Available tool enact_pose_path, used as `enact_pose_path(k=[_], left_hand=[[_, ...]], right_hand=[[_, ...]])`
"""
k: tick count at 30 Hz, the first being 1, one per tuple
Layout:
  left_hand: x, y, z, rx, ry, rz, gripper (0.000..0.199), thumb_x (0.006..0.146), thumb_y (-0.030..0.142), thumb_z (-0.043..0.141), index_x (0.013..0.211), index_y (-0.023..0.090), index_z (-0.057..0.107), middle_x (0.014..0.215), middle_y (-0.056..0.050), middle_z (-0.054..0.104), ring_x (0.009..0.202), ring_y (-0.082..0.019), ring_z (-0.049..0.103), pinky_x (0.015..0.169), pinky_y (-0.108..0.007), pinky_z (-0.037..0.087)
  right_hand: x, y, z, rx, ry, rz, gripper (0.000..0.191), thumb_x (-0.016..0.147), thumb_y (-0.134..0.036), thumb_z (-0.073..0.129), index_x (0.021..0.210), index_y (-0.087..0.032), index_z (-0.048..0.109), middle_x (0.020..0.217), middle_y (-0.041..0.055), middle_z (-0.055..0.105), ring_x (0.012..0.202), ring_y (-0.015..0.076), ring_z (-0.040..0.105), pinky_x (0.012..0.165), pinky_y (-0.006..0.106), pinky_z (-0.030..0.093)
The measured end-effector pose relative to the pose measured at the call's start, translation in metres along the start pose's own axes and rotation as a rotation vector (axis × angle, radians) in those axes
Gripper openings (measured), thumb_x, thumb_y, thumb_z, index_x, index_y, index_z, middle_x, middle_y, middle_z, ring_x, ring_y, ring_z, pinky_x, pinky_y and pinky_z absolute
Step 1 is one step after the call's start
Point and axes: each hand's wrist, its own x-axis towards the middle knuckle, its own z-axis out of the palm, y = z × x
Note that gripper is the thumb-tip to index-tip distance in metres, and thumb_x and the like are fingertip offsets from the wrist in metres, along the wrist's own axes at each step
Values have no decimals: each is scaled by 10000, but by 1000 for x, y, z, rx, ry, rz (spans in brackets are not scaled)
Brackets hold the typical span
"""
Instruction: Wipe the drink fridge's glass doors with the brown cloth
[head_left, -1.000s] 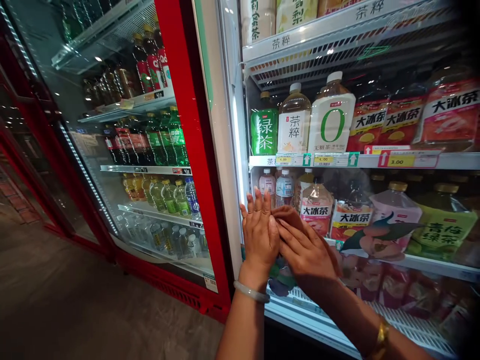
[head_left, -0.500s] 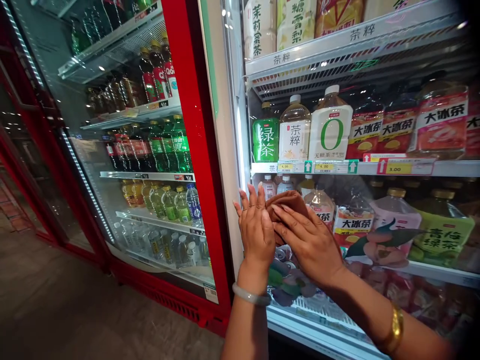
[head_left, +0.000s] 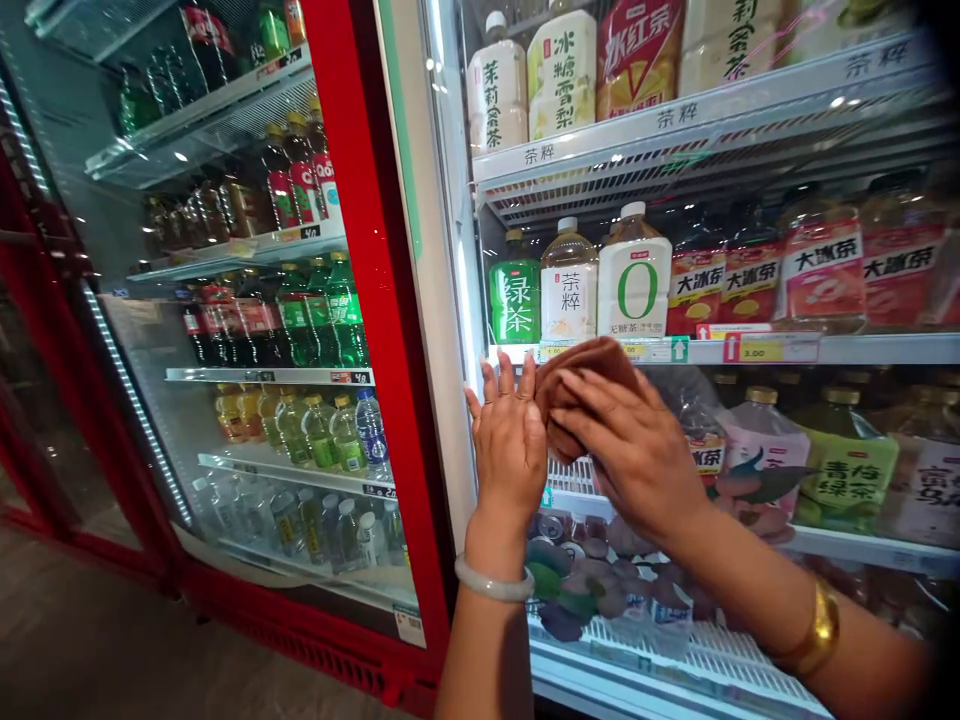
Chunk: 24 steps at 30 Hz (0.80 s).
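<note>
A brown cloth point(head_left: 600, 362) is bunched under the fingers of my right hand point(head_left: 637, 450), up against the glass door point(head_left: 720, 400) of the right-hand drinks fridge. My left hand point(head_left: 510, 450) is raised palm forward with its fingers spread, at the door's left edge. Its thumb side is close beside the cloth; whether they touch I cannot tell. A pale bangle point(head_left: 493, 580) circles the left wrist and a gold one point(head_left: 814, 630) the right. Behind the glass, near my hands, stand a white bottle with a green 0 point(head_left: 634, 285) and a green tea bottle point(head_left: 514, 300).
To the left stands a red-framed fridge point(head_left: 375, 300) with several shelves of bottles. A pale pillar strip point(head_left: 409, 200) separates the two fridges. Fruit and leaf stickers point(head_left: 577, 590) decorate the right door low down. Floor point(head_left: 67, 620) shows at lower left.
My right hand has shifted the cloth slightly up and right, and more of the cloth shows. The left hand stays spread at the door edge. The view has tilted upward and right.
</note>
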Motion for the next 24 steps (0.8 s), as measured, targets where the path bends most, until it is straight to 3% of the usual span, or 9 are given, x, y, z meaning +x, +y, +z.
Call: enact_pose_path(k=[5, 8, 12, 15, 19, 24], left_hand=[[1, 4, 5, -14, 12, 9, 568, 1115, 367, 211, 1681, 384, 163, 1778, 47, 61, 1656, -240, -46, 1336, -600, -57], [-1, 13, 14, 9, 12, 8, 580, 1109, 303, 257, 1672, 413, 171, 1779, 54, -6, 1651, -261, -84, 1320, -642, -67], [-6, 36, 31, 41, 18, 26, 649, 1087, 229, 320, 1671, 430, 121, 1762, 71, -118, 1645, -260, -116, 1308, -632, -118], [-12, 56, 45, 45, 0, 82, 699, 1063, 199, 357, 1684, 394, 99, 1767, 69, -56, 1644, -246, -94, 1318, -575, -146], [-20, 77, 61, 10, 10, 100, 731, 1045, 189, 352, 1704, 295, 54, 1776, 26, 36, 1650, -218, -29, 1341, -483, -136], [-20, 87, 69, 32, 32, 69, 725, 1054, 169, 342, 1700, 317, 46, 1780, 9, -10, 1649, -236, -68, 1313, -553, -170]], right_hand=[[-1, -4, -5, -45, 24, 102, 345, 1006, -139, 525, 1285, -228, 707, 1575, 32, 556, 1482, 216, 493, 1330, 444, 205], [-24, 1, -13, -31, 19, 151, 390, 996, -108, 521, 1331, -232, 677, 1575, 40, 558, 1497, 214, 474, 1325, 450, 224], [-55, 22, -32, -56, 179, 317, 432, 942, -40, 530, 1318, -194, 677, 1602, 115, 515, 1539, 282, 416, 1274, 515, 336], [-61, 24, -32, -62, 187, 344, 448, 949, -41, 518, 1349, -192, 653, 1625, 133, 480, 1551, 306, 396, 1259, 551, 353], [-63, 22, -30, -46, 152, 269, 400, 984, -90, 516, 1361, -163, 628, 1585, 153, 526, 1522, 297, 442, 1239, 528, 388], [-76, 55, -60, -47, 241, 336, 520, 923, -30, 501, 1376, -238, 651, 1610, 83, 510, 1528, 308, 438, 1258, 544, 367]])
